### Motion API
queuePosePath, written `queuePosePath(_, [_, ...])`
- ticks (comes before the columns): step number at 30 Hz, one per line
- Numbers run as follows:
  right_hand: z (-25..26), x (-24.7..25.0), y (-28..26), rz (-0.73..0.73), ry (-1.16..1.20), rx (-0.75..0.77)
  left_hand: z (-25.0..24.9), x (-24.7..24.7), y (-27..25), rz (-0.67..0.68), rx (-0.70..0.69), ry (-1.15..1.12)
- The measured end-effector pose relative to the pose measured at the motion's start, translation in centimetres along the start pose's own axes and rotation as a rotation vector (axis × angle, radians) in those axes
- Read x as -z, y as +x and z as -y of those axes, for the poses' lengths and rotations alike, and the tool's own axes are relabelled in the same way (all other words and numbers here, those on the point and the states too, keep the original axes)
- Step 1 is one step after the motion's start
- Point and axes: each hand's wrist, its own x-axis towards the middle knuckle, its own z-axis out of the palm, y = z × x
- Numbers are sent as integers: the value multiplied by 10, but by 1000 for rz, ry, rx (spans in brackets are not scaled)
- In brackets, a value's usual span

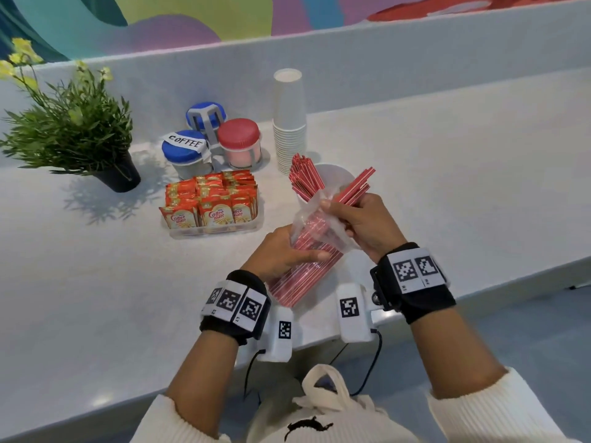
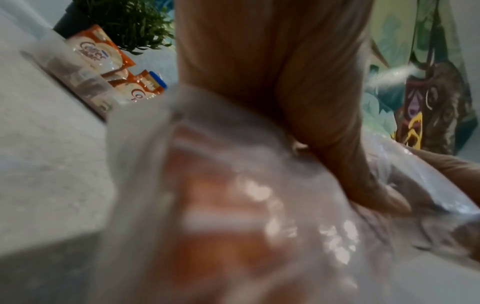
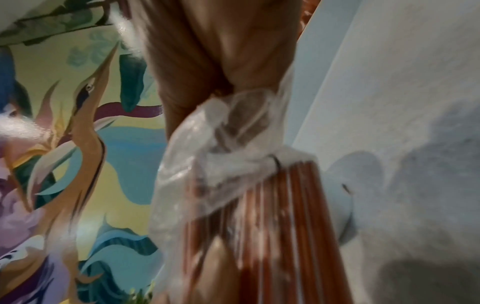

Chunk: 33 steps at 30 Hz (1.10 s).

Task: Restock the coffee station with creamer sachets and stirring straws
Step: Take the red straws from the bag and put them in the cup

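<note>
A clear plastic bag of red stirring straws is held above the counter's front part. My left hand grips the bag around its middle. My right hand holds a bunch of red straws drawn partly out of the bag's open top. A white cup just behind holds more red straws. Orange creamer sachets fill a clear tray to the left. In the left wrist view the bag is blurred under my fingers. The right wrist view shows crumpled plastic over straws.
A stack of white paper cups stands behind the straw cup. Lidded jars, one labelled coffee and one red-lidded, sit in a rack at the back. A potted plant stands far left. A white cloth bag hangs below.
</note>
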Motion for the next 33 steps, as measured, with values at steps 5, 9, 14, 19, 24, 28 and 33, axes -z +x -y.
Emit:
queuePosePath(5, [-17,21,7,-271,75,21,6,0,11,128,72,174])
queuePosePath(9, [-33,11,7,-364,-106,28,8,-6,26,178,87,410])
queuePosePath(14, [-39,11,14,-535,-21,45,10,-8,33,-25,8,846])
queuePosePath(19, [-26,10,17,-639,151,192,2,-7,19,-21,-75,857])
queuePosePath(24, [-33,2,19,-547,-53,287,6,-8,20,203,63,926])
queuePosePath(28, [-58,1,17,-496,-101,168,4,-4,24,248,76,917])
queuePosePath(33, [-44,2,23,-474,-8,170,-18,11,29,262,-11,775])
